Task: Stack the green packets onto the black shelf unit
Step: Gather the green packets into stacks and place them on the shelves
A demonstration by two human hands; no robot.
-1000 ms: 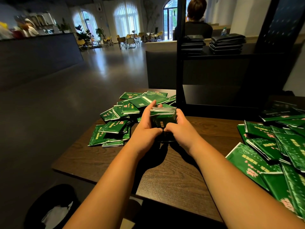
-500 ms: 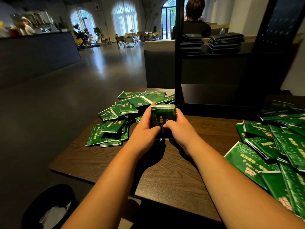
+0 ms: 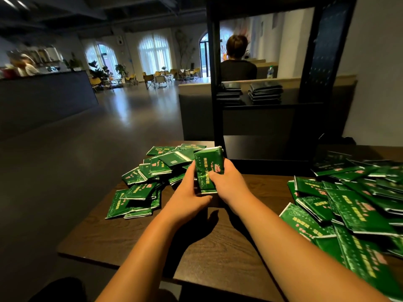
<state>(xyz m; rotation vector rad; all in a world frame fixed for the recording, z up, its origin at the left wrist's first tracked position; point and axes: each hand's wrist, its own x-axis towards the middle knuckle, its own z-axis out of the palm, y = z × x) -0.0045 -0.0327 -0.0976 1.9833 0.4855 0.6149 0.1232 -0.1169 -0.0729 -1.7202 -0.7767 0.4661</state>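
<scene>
Both hands hold one squared-up bundle of green packets just above the brown table, in front of the black shelf unit. My left hand cups its lower left side. My right hand grips its right edge with the thumb across the front. Two dark stacks of packets lie on the unit's middle shelf. Loose green packets lie in a heap at the left and a bigger heap at the right.
The brown table ends close at the left and front, with open dark floor beyond. A person sits behind the shelf unit, back turned. A long dark counter runs along the far left.
The bundle has tipped from standing on edge to a tilted hold with its printed face towards me, and it sits slightly higher. The view has lifted, showing more of the shelf unit.
</scene>
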